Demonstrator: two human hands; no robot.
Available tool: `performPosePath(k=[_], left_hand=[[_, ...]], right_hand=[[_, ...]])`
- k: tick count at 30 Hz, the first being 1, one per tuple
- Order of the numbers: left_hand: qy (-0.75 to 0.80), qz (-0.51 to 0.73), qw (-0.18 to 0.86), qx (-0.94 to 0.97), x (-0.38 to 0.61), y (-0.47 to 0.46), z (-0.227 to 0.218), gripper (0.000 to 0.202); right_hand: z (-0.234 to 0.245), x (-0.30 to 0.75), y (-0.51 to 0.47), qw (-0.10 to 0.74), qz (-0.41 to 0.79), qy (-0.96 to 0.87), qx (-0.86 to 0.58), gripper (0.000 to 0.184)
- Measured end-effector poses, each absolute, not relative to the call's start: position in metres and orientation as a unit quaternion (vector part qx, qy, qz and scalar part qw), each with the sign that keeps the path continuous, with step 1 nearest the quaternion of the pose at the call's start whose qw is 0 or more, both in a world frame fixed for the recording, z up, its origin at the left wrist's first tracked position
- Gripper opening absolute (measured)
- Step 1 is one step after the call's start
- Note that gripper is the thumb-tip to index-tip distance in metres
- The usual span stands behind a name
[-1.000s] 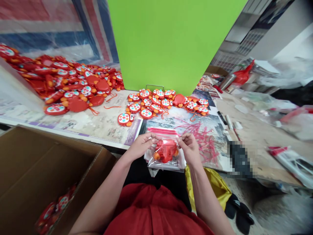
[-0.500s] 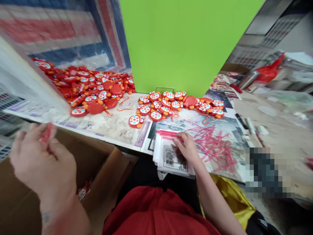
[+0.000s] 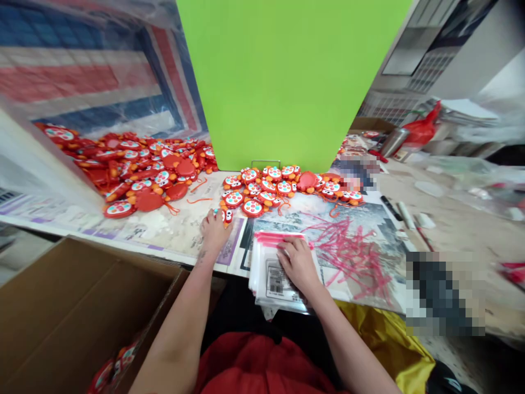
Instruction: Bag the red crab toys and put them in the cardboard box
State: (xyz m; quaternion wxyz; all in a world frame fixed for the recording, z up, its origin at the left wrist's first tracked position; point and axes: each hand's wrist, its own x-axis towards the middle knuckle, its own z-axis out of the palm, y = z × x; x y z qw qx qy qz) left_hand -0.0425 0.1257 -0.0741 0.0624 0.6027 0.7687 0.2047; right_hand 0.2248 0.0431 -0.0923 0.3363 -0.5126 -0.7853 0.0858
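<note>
My left hand (image 3: 214,230) reaches over the table edge and closes its fingers on a single red crab toy (image 3: 225,215) that lies apart from the rest. My right hand (image 3: 298,262) lies flat, fingers together, on a stack of clear zip bags (image 3: 268,276) with red sealing strips. Just beyond, a cluster of red crab toys (image 3: 283,186) with coloured dots sits in front of a green panel (image 3: 283,76).
A big heap of the same toys (image 3: 135,164) covers the table's left. Loose red strings (image 3: 348,251) lie right of the bags. An open cardboard box (image 3: 77,317) with bagged toys at its bottom stands at my lower left. Clutter and a pixelated patch fill the right.
A second ago both hands held a bagged toy. My left hand swung it over the box, and now reaches to the lone toy. My right hand settled on the bag stack.
</note>
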Motion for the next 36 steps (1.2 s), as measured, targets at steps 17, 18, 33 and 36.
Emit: performPosePath(k=[17,18,33,36], left_hand=[[0.408,0.315,0.364,0.775,0.102,0.015,-0.023,0.080],[0.430,0.284,0.343,0.785,0.101,0.012,-0.024,0.090],[0.404,-0.002,0.138,0.904,0.073,-0.008,-0.054,0.082],[0.385,0.016,0.165,0.908,0.070,0.001,-0.049,0.086]], right_hand=[[-0.085,0.243,0.033,0.584,0.563,-0.422,-0.405,0.066],[-0.085,0.242,0.032,0.592,0.578,-0.398,-0.397,0.061],[-0.075,0.257,0.038,0.683,0.620,-0.210,-0.325,0.023],[-0.061,0.263,0.036,0.686,0.623,-0.191,-0.325,0.023]])
